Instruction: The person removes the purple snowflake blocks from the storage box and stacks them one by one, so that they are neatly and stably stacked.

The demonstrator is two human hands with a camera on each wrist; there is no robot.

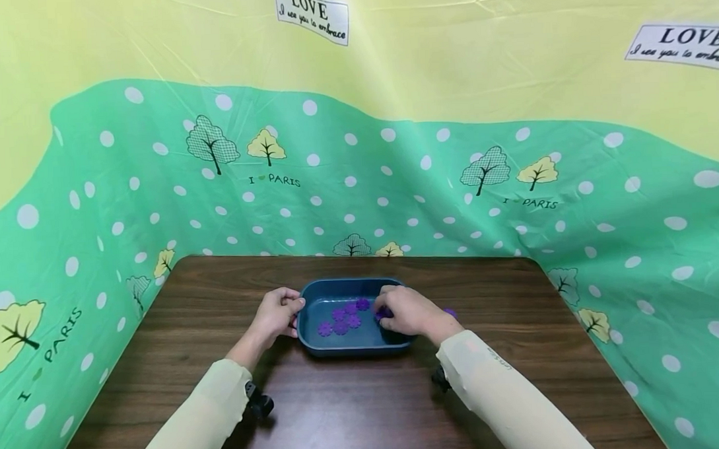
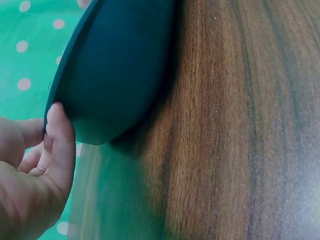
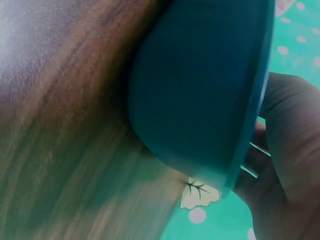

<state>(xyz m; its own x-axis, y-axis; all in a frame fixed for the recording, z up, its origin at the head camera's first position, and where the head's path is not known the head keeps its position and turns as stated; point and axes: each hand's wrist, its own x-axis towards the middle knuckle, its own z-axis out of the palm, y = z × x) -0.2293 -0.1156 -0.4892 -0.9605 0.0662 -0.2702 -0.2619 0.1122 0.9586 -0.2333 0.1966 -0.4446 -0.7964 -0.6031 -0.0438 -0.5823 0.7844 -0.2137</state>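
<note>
A dark blue rectangular tray [image 1: 355,351] with rounded corners sits on the table. Several purple flower-shaped pieces [image 1: 340,327] lie on its floor, mostly left of centre. At the left end, my left hand [image 1: 277,313] pinches the tray's rim; the left wrist view shows the thumb and fingers [image 2: 61,125] on either side of the wall. My right hand [image 1: 405,310] reaches over the right end, fingertips down inside, holding a purple flower-shaped piece [image 1: 383,313]. In the right wrist view the tray wall hides those fingertips.
Another purple piece [image 1: 450,312] shows on the table just beyond my right wrist. The brown wooden table [image 1: 354,416] reaches back to a green and yellow patterned cloth [image 1: 357,165], which hangs behind it and along both sides.
</note>
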